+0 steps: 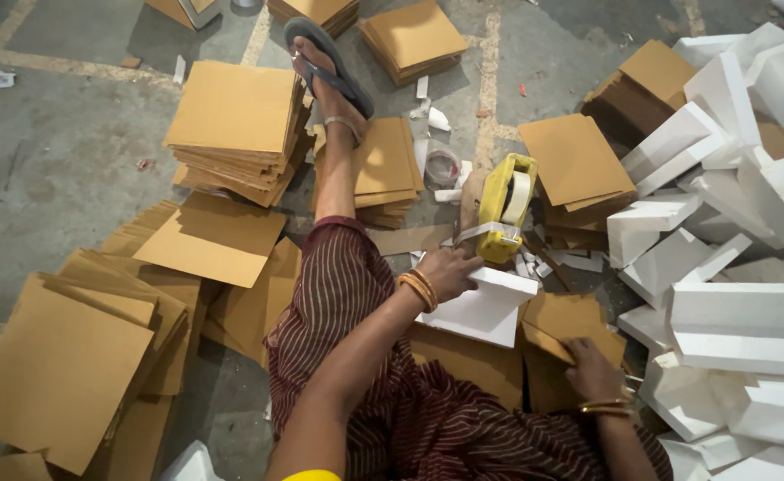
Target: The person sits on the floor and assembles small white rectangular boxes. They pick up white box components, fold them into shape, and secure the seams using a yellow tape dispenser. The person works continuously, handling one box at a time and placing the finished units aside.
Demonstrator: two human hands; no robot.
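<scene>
Cardboard stacks (236,120) on concrete floor (44,160)
</scene>
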